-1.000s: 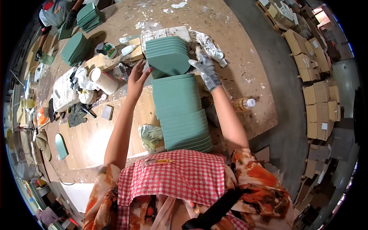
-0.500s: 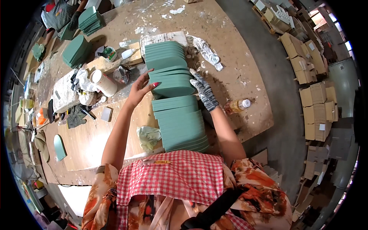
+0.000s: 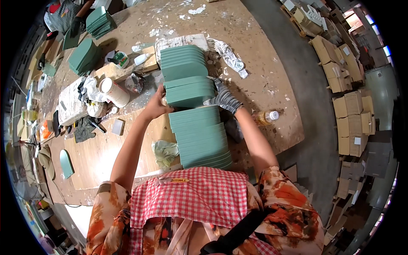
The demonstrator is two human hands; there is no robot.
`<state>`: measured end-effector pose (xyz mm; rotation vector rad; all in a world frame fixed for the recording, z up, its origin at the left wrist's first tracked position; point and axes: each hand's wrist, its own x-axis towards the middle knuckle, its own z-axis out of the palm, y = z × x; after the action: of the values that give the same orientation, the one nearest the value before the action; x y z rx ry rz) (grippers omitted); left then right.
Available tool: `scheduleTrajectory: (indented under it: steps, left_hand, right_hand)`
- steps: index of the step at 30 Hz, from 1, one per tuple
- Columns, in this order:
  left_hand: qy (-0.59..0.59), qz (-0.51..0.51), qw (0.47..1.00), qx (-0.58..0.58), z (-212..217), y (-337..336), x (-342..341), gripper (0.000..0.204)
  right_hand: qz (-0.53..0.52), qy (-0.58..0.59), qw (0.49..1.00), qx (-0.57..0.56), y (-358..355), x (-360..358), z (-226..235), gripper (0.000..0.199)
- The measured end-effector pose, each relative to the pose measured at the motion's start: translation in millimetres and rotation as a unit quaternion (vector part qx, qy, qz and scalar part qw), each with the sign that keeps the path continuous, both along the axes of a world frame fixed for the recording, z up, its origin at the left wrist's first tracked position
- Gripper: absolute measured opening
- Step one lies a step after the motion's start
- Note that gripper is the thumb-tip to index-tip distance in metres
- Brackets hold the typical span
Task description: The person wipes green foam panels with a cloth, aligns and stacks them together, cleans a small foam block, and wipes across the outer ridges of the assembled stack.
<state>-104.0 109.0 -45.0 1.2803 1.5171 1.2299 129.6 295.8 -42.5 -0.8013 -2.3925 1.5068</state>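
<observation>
A row of green boards with rounded ends runs up the middle of the table. My bare left hand (image 3: 159, 105) is closed on the left edge of the middle bunch of green boards (image 3: 190, 92). On that bunch's right side, my right hand (image 3: 227, 99), in a grey knitted glove, grips with the thumb at the near face and the fingers round the far side. Beyond it leans a far bunch of boards (image 3: 183, 64); nearer to me lies a longer near row (image 3: 199, 136). A small gap separates the held bunch from the near row.
A bottle of amber liquid (image 3: 265, 117) lies right of my gloved hand. A crumpled cloth (image 3: 165, 152) is beside the near row. Left are a white tub (image 3: 114, 93), a dark glove (image 3: 86, 129) and one green board (image 3: 66, 164). At far left a co-worker's gloved hand (image 3: 75, 26) touches boards.
My hands have shifted from resting against the sides to gripping the middle bunch, whose boards are now pressed together. My left hand moved lower. The co-worker's hands moved too.
</observation>
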Motion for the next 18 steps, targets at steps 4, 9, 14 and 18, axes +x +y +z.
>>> scheduleTrajectory:
  steps: [4,9,14,18]
  left_hand:
    - [0.027,0.024,0.999,0.002,-1.4,2.8,4.5,0.092]
    - [-0.01,0.078,0.995,0.062,13.0,3.6,8.2,0.09]
    - [-0.192,0.137,0.97,0.057,67.5,15.6,21.1,0.051]
    - [-0.199,0.208,0.958,0.002,60.5,15.8,15.9,0.045]
  right_hand:
    - [-0.037,-0.009,0.999,-0.013,-4.5,-0.1,-0.9,0.11]
    - [-0.057,0.137,0.987,0.059,0.9,5.5,5.7,0.101]
    - [-0.048,0.273,0.919,-0.278,-6.5,-10.8,52.2,0.055]
    - [-0.06,0.122,0.979,-0.151,4.1,-17.2,54.2,0.044]
